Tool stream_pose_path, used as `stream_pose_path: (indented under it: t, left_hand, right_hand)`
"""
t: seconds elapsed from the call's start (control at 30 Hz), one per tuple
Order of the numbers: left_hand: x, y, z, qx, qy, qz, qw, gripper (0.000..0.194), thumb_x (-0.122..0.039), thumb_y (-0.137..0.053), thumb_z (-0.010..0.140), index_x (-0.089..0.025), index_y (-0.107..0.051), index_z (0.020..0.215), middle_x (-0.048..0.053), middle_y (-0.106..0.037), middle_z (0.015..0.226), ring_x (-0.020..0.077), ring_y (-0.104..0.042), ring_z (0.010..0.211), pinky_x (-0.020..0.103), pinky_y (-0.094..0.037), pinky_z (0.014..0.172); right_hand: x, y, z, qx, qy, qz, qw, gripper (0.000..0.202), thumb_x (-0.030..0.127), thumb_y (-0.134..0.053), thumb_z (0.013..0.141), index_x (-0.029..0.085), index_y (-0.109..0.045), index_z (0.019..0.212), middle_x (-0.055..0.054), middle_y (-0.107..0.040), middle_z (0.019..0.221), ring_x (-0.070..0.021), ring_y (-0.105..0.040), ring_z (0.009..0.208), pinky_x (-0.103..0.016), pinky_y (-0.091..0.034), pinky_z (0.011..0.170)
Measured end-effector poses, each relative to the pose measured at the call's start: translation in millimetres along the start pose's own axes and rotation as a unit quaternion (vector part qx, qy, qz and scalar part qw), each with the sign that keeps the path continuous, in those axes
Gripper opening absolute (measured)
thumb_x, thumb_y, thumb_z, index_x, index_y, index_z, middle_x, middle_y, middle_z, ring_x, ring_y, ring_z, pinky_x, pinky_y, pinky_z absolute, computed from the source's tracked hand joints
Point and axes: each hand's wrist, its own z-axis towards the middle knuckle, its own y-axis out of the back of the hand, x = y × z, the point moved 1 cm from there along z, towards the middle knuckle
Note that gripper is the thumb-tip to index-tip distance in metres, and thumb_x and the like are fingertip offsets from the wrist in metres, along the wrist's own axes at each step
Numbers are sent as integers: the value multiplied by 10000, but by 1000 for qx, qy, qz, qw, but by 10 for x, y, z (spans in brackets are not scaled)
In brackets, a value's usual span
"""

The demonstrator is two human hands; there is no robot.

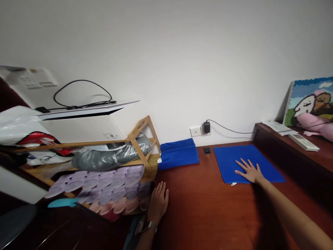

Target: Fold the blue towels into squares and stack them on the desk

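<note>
My right hand lies flat with fingers spread on a blue cloth, which is laid out on the reddish-brown wooden top. A small white tag sticks out at the cloth's near edge. At the left edge of the wooden top rests my left hand, palm down and fingers stretched out, holding nothing. Beyond it, against the wall, sits a second blue cloth bundle, folded, with a white tag at its left side.
A wooden rack at left holds lilac and pink slippers, a plastic-wrapped grey item and a white box. A black plug adapter trails a cable rightward. On the raised right ledge are a remote, a pink plush and a picture.
</note>
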Motion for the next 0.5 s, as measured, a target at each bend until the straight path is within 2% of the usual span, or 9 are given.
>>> stream_pose_path:
  t: [0.13,0.27,0.4,0.5]
  left_hand:
    - [10,9,4,2,12,7,1000,512,-363,-377,1019,-173,-623,1426,106,-610,1501,287,-544,1414,491,-437,1190]
    - [-8,37,1,7,20,13,1000,515,-376,-385,1023,-174,-620,1433,104,-601,1509,300,-548,1408,506,-439,1187]
    - [-47,59,-18,9,14,14,1000,523,-367,-374,1028,-143,-604,1441,133,-588,1518,301,-536,1419,514,-420,1200]
    - [-70,56,-40,10,10,13,1000,512,-350,-379,1031,-135,-597,1442,144,-590,1515,291,-531,1424,501,-417,1199]
  right_hand:
    - [-123,-5,304,-4,5,-2,1000,848,866,-273,881,470,-216,1630,42,-148,1756,-392,-80,1602,-726,-81,1220]
    - [-209,6,483,0,9,-3,1000,858,865,-275,878,460,-218,1633,41,-141,1757,-391,-81,1601,-717,-84,1222]
    - [-262,45,514,11,6,-2,1000,882,871,-293,867,443,-233,1636,29,-139,1758,-400,-82,1599,-714,-78,1223]
    - [-110,75,451,-16,10,-5,1000,824,805,-315,904,416,-294,1629,8,-193,1748,-389,-112,1598,-709,-104,1224]
